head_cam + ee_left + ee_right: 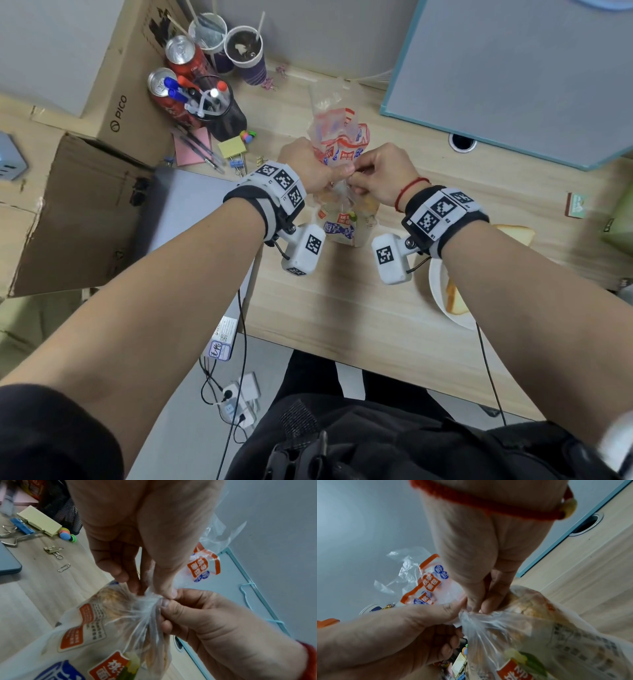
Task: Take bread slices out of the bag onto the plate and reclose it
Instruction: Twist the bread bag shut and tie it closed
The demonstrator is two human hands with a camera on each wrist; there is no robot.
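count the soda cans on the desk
2, both red and upright at the far left: one beside the paper cups, one just nearer, against the black mesh pen holder. Others may be hidden.

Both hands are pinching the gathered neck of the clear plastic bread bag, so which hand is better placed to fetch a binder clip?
Probably the left hand: the small binder clips lie just beside it, while the right hand could keep pinching the clear plastic bread bag.

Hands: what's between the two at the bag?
Only the bag's gathered neck: left hand and right hand pinch it, thumbs nearly meeting. Left wrist view.
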